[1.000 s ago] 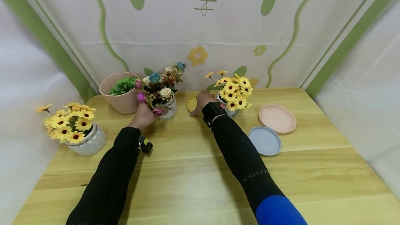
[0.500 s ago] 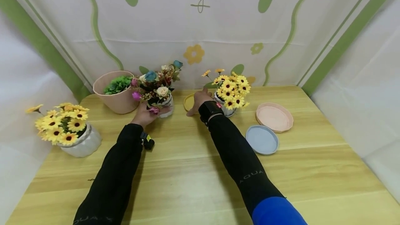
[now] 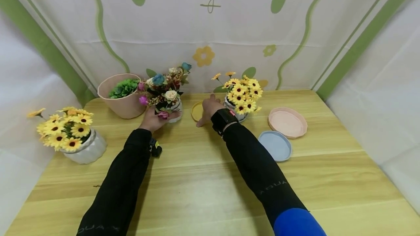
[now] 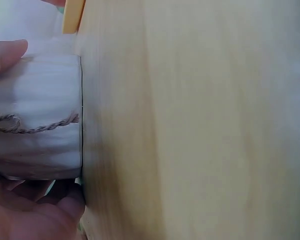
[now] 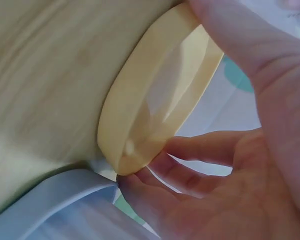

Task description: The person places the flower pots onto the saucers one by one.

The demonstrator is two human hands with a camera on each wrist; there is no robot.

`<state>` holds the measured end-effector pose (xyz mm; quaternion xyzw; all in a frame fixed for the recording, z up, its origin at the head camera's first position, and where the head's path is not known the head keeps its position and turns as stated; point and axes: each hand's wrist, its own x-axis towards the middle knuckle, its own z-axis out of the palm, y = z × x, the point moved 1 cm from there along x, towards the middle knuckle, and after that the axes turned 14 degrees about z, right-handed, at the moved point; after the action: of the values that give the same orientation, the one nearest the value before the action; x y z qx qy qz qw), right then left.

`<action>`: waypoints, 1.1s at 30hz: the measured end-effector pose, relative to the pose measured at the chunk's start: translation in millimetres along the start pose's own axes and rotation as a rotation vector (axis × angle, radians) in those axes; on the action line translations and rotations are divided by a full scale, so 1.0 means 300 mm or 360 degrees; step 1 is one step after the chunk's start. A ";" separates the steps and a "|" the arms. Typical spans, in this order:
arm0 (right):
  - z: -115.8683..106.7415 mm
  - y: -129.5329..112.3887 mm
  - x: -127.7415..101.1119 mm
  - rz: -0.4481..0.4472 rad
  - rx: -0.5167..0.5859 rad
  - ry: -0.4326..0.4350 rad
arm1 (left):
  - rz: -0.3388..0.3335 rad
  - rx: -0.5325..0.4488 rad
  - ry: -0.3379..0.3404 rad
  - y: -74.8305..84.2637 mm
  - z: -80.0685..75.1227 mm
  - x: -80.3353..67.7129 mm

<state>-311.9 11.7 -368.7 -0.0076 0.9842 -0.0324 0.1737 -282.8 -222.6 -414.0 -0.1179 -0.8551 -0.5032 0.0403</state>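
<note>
My left hand [image 3: 153, 120] grips a white pot [image 4: 37, 115] with twine round it, thumb on one side and fingers on the other. The pot stands on the table and bears mixed artificial flowers [image 3: 165, 92] in pink, cream and blue. To its right, my right hand [image 3: 210, 109] holds a shallow yellow saucer [image 3: 197, 111] by its edge, thumb and fingertips on opposite sides in the right wrist view. Just right of that hand is a white pot of yellow daisies [image 3: 242, 95]. Part of the yellow saucer is hidden by the hand in the head view.
A pink pot [image 3: 126, 106] with a green plant [image 3: 124, 89] stands back left. Another white pot [image 3: 88, 150] of yellow daisies [image 3: 67, 130] is at the left edge. A pink saucer [image 3: 288, 122] and a blue saucer [image 3: 275, 145] lie right. A printed curtain [image 3: 164, 24] hangs behind.
My left hand has settled lower round the white pot. The yellow saucer and my right hand have shifted slightly left, towards that pot. The camera view has also shifted a little.
</note>
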 end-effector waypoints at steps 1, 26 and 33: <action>0.004 0.002 -0.007 -0.0023 -0.0031 0.0017 | -0.0032 0.0011 0.0006 -0.003 -0.001 -0.001; 0.129 0.115 -0.212 -0.0478 -0.0120 -0.0011 | 0.0110 0.0046 -0.0015 -0.011 0.004 0.004; 0.160 0.188 -0.300 -0.0567 -0.0092 0.0035 | 0.0145 0.0035 -0.0042 0.005 0.011 0.004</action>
<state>-211.1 67.5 -386.7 -0.1865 0.9696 -0.0345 0.1543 -283.6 -218.9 -414.2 -0.1629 -0.8549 -0.4897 0.0532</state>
